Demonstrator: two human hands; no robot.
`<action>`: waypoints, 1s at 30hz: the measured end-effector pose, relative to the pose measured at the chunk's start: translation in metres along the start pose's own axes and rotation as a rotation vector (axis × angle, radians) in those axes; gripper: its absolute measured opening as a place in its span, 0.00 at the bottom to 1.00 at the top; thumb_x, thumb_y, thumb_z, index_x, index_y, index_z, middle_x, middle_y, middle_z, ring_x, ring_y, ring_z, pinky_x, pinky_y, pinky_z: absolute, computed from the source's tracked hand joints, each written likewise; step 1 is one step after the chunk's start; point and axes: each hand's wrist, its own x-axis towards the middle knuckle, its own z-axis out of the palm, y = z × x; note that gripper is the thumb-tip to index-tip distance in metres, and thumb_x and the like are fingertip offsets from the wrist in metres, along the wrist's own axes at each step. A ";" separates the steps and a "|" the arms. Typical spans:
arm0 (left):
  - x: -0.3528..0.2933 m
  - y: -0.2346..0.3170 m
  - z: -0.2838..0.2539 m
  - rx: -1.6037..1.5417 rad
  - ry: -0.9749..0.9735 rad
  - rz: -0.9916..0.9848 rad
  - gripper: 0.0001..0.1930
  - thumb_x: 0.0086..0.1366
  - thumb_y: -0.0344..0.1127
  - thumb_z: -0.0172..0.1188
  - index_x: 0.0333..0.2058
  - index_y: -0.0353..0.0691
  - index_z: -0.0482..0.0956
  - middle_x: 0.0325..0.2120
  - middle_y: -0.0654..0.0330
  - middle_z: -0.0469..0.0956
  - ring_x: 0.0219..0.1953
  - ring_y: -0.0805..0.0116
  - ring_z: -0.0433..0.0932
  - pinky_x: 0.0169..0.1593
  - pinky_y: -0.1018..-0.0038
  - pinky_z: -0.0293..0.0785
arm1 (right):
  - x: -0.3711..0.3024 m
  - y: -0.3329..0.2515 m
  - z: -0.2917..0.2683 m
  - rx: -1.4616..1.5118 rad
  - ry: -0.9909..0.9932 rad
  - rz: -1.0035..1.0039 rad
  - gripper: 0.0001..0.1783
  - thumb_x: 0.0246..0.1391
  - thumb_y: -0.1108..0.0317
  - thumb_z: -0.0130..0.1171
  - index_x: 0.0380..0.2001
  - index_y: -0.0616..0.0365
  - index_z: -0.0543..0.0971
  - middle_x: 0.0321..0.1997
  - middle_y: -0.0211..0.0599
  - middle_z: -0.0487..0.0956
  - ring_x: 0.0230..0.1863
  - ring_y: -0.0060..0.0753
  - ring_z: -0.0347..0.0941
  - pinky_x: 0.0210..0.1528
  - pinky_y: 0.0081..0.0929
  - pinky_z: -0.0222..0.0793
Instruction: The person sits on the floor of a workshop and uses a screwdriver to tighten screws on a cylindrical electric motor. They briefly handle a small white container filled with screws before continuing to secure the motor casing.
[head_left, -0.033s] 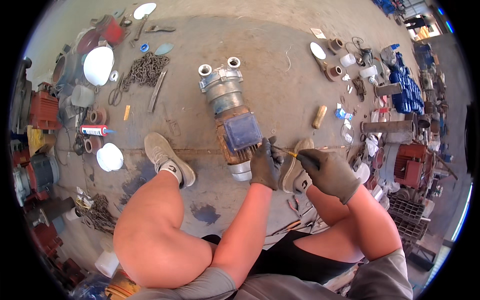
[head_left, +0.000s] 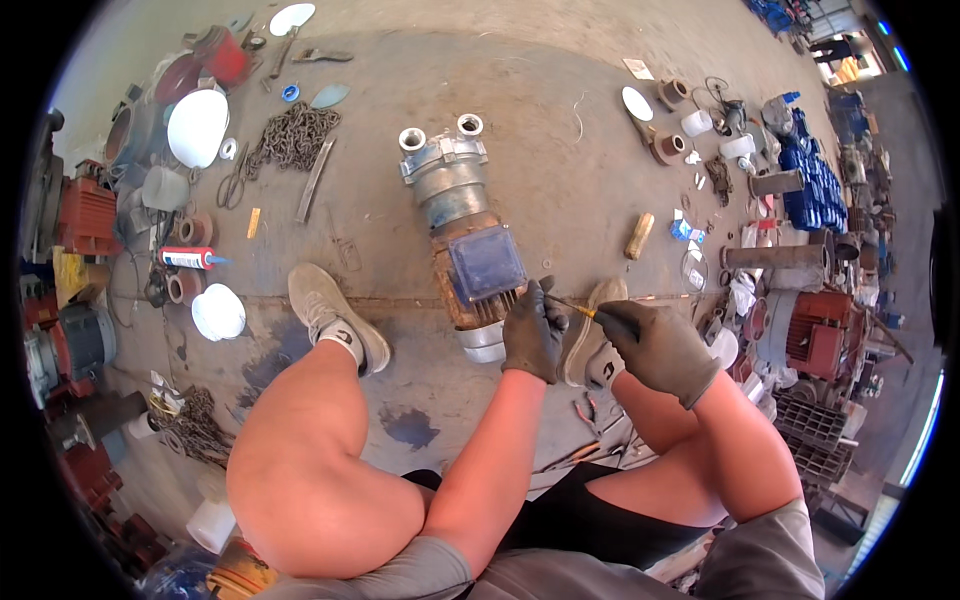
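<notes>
Beside the blue motor terminal box (head_left: 486, 262), left hand (head_left: 532, 336) fingers half-curled, grip unclear; right hand (head_left: 662, 350) closed round probable screwdriver (head_left: 583, 311); steady alignment advisable.

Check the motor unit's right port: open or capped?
Open: the right port looks hollow and dark inside, with no cap across it.

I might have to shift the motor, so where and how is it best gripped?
Probably two-handed: the left hand from the left around the silver neck near the ports, the right hand, once its thin tool is down, from the right at the nearer end cap. The motor looks round at both places; the box between is flat and harder to wrap.
</notes>
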 end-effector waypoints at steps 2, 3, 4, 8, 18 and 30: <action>0.000 -0.006 -0.001 -0.018 -0.020 0.011 0.19 0.80 0.40 0.56 0.59 0.33 0.78 0.26 0.68 0.70 0.27 0.78 0.68 0.34 0.78 0.70 | 0.002 0.004 0.004 -0.004 -0.017 0.005 0.16 0.66 0.62 0.62 0.53 0.56 0.86 0.42 0.50 0.87 0.41 0.53 0.84 0.45 0.44 0.78; -0.001 -0.007 -0.001 -0.015 -0.039 0.037 0.19 0.80 0.38 0.55 0.60 0.32 0.77 0.27 0.68 0.70 0.28 0.78 0.68 0.35 0.78 0.70 | 0.004 0.004 0.005 -0.008 -0.019 0.006 0.17 0.66 0.62 0.62 0.53 0.56 0.86 0.42 0.50 0.87 0.41 0.53 0.84 0.46 0.43 0.78; -0.001 -0.007 -0.001 -0.011 -0.057 0.062 0.18 0.80 0.37 0.54 0.62 0.32 0.76 0.28 0.67 0.70 0.29 0.78 0.69 0.36 0.77 0.71 | 0.005 0.004 0.007 -0.012 -0.021 0.009 0.17 0.66 0.62 0.62 0.53 0.55 0.85 0.42 0.50 0.87 0.41 0.54 0.84 0.46 0.43 0.78; 0.005 0.000 -0.006 0.021 -0.103 0.087 0.19 0.81 0.33 0.52 0.64 0.31 0.75 0.31 0.66 0.71 0.32 0.78 0.69 0.39 0.76 0.72 | 0.009 -0.004 0.009 -0.011 -0.001 0.011 0.17 0.66 0.60 0.61 0.53 0.56 0.85 0.41 0.52 0.86 0.42 0.56 0.84 0.46 0.45 0.78; 0.016 -0.001 -0.012 -0.018 -0.112 0.057 0.20 0.81 0.32 0.51 0.66 0.30 0.73 0.30 0.66 0.70 0.32 0.79 0.69 0.39 0.78 0.72 | 0.020 0.004 0.025 -0.105 0.051 -0.098 0.20 0.66 0.57 0.60 0.54 0.56 0.83 0.38 0.54 0.86 0.41 0.59 0.84 0.46 0.50 0.79; 0.019 -0.009 -0.010 -0.262 -0.067 -0.031 0.16 0.82 0.37 0.52 0.59 0.34 0.79 0.28 0.67 0.73 0.28 0.76 0.71 0.36 0.76 0.74 | 0.033 -0.025 0.026 -0.141 0.181 -0.136 0.13 0.61 0.68 0.64 0.49 0.54 0.83 0.46 0.48 0.81 0.47 0.58 0.81 0.50 0.48 0.78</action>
